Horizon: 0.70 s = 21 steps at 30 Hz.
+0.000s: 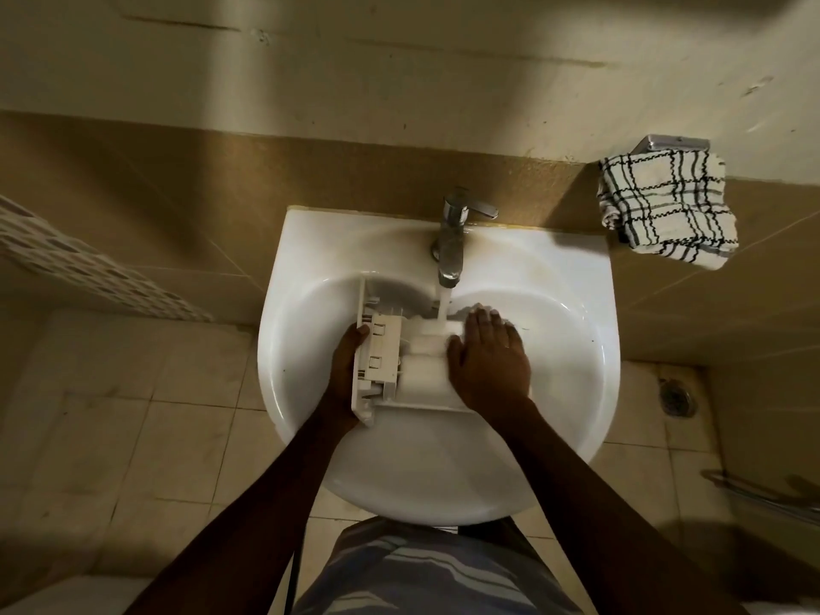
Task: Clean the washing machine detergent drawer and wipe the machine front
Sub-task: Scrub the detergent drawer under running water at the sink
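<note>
You have two hands in one white sink (pixel 443 490), both on the single detergent drawer (pixel 384 348). Your left hand (pixel 348 366) grips the drawer's left end, fingers wrapped behind its front panel and the thumb on the edge. Your right hand (pixel 488 361) lies flat on the right part, fingers straight and together. The drawer is white plastic and lies across the basin with its ribs and two small square slots showing. Just beyond it, one chrome tap (pixel 452 233) pours one stream of water (pixel 443 304) onto the drawer beside your right fingertips. To the far right, one checked cloth (pixel 665 206) hangs on the wall.
</note>
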### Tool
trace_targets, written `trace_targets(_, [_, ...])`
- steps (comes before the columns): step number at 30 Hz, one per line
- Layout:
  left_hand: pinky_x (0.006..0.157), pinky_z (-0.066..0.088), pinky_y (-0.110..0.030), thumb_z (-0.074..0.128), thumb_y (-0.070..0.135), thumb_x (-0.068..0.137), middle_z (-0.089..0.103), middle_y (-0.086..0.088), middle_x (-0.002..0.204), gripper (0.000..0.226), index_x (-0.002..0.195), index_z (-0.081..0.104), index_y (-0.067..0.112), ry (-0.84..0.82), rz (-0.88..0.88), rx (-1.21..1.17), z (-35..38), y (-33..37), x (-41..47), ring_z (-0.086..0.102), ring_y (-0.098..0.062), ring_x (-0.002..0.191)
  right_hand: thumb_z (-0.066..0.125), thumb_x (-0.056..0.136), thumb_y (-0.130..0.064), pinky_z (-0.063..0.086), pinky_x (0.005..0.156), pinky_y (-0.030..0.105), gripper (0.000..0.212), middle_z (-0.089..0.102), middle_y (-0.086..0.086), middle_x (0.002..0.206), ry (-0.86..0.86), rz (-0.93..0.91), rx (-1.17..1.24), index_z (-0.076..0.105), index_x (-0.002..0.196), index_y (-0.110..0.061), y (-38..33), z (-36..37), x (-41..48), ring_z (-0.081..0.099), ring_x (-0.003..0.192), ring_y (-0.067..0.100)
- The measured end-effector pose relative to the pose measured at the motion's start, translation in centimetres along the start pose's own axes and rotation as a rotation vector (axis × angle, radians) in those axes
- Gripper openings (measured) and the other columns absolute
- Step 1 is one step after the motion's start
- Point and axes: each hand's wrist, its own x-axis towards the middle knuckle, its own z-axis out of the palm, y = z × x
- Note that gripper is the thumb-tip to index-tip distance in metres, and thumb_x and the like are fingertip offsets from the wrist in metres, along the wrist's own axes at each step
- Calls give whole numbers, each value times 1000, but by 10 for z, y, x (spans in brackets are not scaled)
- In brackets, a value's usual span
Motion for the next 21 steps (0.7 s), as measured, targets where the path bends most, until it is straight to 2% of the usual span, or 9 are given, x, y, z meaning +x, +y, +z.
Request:
trace_targets(3, [55, 55, -27, 43, 33, 98, 74, -11, 76, 33, 103, 66, 10, -2, -6, 36, -3, 3, 1, 68, -19, 60, 18, 100, -40, 24, 119, 43, 60, 42, 14, 151, -96, -50, 65, 44, 143, -6, -29, 9, 10, 31, 144, 28])
trace_targets(5, [54, 56, -27, 41, 29, 99, 74, -9, 74, 30, 100, 65, 10, 9, 2, 48, -3, 3, 0, 69, -19, 60, 18, 99, -40, 29, 117, 42, 59, 51, 15, 143, -55, -61, 82, 50, 138, -8, -39, 10, 8, 37, 140, 27])
trace_targets(7, [50, 56, -26, 47, 27, 95, 73, -10, 75, 26, 100, 63, 7, 53, 32, 30, -4, 2, 0, 69, -20, 62, 21, 99, -40, 33, 115, 39, 56, 53, 10, 143, 0, -123, 106, 48, 140, -13, -41, 12, -2, 40, 139, 25])
trace_targets(10, [51, 55, -28, 66, 33, 77, 70, -16, 88, 45, 110, 60, 3, 92, 37, 9, -7, 1, 1, 69, -26, 70, 26, 103, -39, 25, 118, 37, 54, 37, 3, 156, -5, -293, 101, 34, 152, -18, -36, 15, -35, 29, 146, 21])
trace_targets(13, [54, 56, -33, 67, 35, 74, 69, -21, 93, 54, 116, 60, 1, 101, 33, -17, -8, 0, 2, 69, -30, 71, 27, 105, -39, 16, 121, 35, 54, 24, -2, 160, -24, -408, 41, 23, 155, -23, -6, 12, -58, 18, 150, 17])
trace_targets(15, [45, 52, -28, 66, 37, 74, 67, -27, 96, 65, 125, 55, -2, 64, 8, -34, -7, -2, 3, 67, -31, 65, 27, 105, -39, 17, 121, 35, 53, 25, -5, 160, -2, -351, 45, 23, 155, -25, 20, 5, -57, 20, 149, 16])
trace_targets(17, [40, 48, -24, 59, 35, 78, 68, -27, 92, 59, 124, 54, -2, 67, -7, -41, -6, -6, 4, 66, -29, 60, 26, 103, -39, 20, 121, 36, 53, 32, -4, 158, 35, -213, 28, 31, 153, -23, 31, -2, -47, 27, 147, 17])
trace_targets(19, [46, 52, -28, 54, 31, 82, 73, -18, 83, 44, 115, 59, 3, 85, 22, -25, -7, -7, 4, 68, -27, 60, 25, 101, -39, 24, 118, 41, 55, 41, 3, 154, 68, -118, 0, 39, 150, -17, 18, -1, -32, 34, 144, 24])
trace_targets(21, [52, 56, -30, 53, 28, 85, 75, -13, 80, 34, 109, 61, 6, 106, 49, -14, -6, -7, 5, 70, -25, 63, 26, 101, -38, 24, 118, 43, 55, 42, 9, 152, 7, -27, 27, 40, 148, -13, -6, 3, -12, 33, 144, 29])
